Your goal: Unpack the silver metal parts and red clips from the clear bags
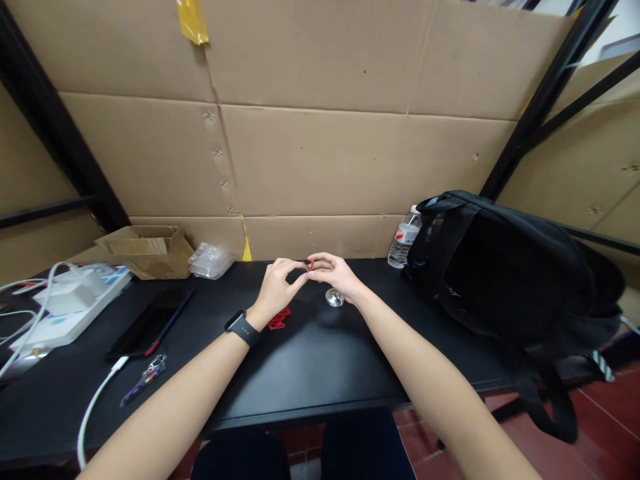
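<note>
My left hand and my right hand meet above the black table, fingertips pinched together on a small red and metal item that is too small to name. A black watch sits on my left wrist. Under my left hand lies a small red pile on the table. A round silver metal piece rests on the table just below my right hand.
A black backpack fills the right side, a water bottle beside it. At the left are a white power strip with cables, a dark phone, keys, an open cardboard box and a clear bag. Cardboard panels form the wall behind.
</note>
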Demonstrator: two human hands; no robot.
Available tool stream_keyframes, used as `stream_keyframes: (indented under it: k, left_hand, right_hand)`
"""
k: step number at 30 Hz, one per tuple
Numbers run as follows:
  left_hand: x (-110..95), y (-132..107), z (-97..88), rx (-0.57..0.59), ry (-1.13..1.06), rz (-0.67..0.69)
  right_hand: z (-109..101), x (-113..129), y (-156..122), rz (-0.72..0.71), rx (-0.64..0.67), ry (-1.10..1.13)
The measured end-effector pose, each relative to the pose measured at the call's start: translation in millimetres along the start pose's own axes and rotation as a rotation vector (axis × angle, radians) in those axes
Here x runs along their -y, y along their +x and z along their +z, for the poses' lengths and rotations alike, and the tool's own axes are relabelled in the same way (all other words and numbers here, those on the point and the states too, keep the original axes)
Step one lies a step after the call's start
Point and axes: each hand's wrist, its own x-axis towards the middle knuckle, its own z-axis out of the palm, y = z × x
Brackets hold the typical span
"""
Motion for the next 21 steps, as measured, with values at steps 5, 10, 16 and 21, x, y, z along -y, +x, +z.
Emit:
stream_keyframes:
  k: [5,10,16,21]
  left_hand:
    - [0,-1,-1.2,0.033,-0.086,-0.066]
    - [4,2,-4.9,0.083,-0.137,-0.107]
    - [21,10,-23.3,0.298,-0.009,-0.194]
    - [47,10,-39.9,0.565,0.053,-0.158]
  right_hand:
    - [-1,2,-3,0.038,0.138,-0.089]
    - [4,-5,-2,-0.034,0.155,-0.198]
    - [1,-6,-3,-0.158,0.138,-0.632]
    - [-20,13,-9,-0.155,0.236,-0.999]
